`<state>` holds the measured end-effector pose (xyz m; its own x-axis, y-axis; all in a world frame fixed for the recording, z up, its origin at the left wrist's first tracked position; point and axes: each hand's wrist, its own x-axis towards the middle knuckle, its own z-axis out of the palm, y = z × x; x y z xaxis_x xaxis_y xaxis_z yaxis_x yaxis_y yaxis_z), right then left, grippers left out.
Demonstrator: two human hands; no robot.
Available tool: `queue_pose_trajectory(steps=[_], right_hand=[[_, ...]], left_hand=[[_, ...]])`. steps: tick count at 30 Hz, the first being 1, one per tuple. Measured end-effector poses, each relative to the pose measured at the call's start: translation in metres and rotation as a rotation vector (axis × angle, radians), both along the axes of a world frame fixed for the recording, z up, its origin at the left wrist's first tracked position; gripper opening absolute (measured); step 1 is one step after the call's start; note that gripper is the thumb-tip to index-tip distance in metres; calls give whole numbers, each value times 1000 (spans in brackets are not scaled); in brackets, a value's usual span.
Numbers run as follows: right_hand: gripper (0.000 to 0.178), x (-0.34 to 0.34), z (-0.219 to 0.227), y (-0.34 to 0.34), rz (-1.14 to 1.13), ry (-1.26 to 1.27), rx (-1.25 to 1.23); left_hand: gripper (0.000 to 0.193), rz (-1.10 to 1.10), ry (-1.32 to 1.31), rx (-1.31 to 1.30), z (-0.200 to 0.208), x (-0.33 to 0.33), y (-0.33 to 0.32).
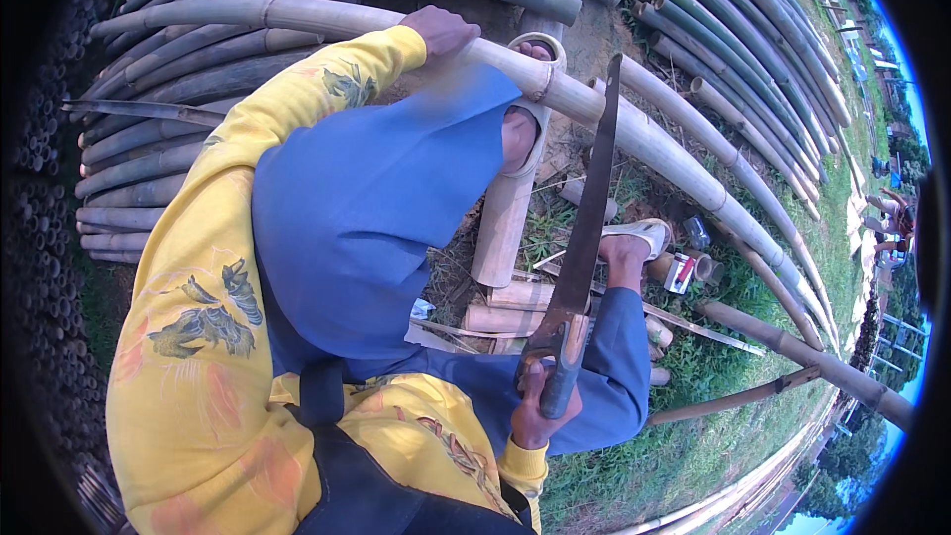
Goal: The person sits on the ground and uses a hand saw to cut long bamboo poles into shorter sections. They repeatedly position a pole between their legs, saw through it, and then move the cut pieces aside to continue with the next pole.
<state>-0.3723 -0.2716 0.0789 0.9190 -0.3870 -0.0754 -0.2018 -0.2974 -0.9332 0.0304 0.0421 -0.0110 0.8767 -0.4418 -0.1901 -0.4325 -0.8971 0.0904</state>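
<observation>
A long pale bamboo pole (674, 163) runs from the upper left, bending down to the right. My left hand (443, 33), in a yellow sleeve, is closed over the top of this pole. Lower down, my right hand (540, 411) grips the handle of a hand saw (584, 238). Its long dark blade points up and away, and its far part crosses the pole to the right of my left hand. Whether the teeth touch the bamboo I cannot tell. My raised leg in blue trousers (367, 178) is beside the pole, with a sandalled foot against it.
Bamboo poles are stacked at the left (149, 188) and upper right (753, 59). Short cut bamboo pieces (505, 320) lie between my legs. A small red and white box (681, 273) is near my other foot. Another person (899, 223) is far off right.
</observation>
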Motion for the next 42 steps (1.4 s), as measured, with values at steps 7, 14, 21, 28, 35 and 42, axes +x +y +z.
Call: queue_pose_trajectory(steps=[7, 14, 21, 28, 35, 42], right_hand=[[17, 79, -44, -19, 82, -30, -4], [14, -12, 0, -15, 61, -13, -117], [21, 121, -31, -18, 121, -116, 3], [20, -17, -21, -16, 92, -77, -169], [20, 147, -36, -15, 125, -9, 147], [13, -34, -15, -26, 137, 42, -42]], left_hand=[[51, -36, 50, 28, 13, -2, -13], [52, -5, 62, 56, 9, -11, -6], [51, 9, 7, 49, 3, -8, -11], [42, 17, -17, 58, 8, -18, -4], [42, -14, -38, 56, 4, -2, -7], [47, 4, -15, 44, 3, -16, 0]])
